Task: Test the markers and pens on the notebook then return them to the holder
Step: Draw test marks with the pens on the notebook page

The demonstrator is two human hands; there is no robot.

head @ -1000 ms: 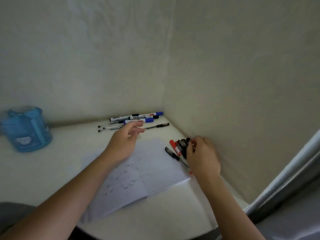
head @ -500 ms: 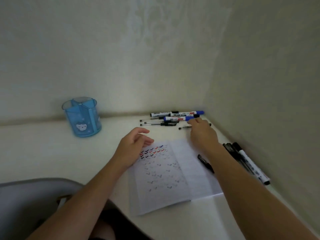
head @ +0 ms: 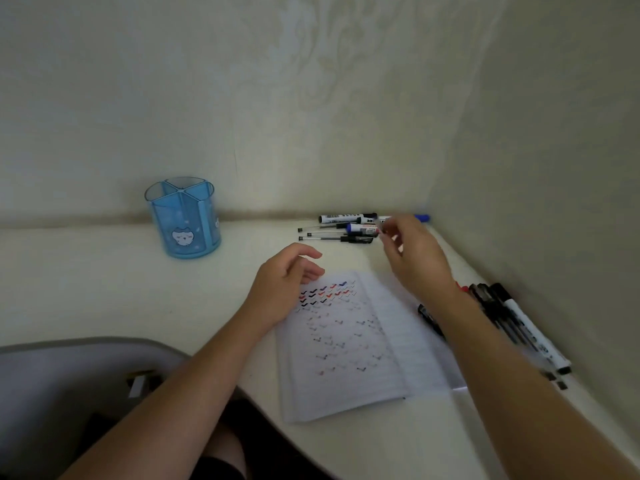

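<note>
Right of centre, right hand (head: 414,261) blurred at the markers (head: 341,218), grip unclear, left hand (head: 284,285) loosely curled, empty, at the notebook (head: 356,344) corner

The holder (head: 183,223) is tinted translucent blue and printed with a white cat face. The white lined notebook (head: 398,358) is covered with rows of black, red and blue ticks. The markers (head: 346,218) by the wall (head: 311,98) are seen white-barrelled, capped black and blue.

Dim corner, cream walls (head: 242,98), white desk (head: 86,289)
</note>
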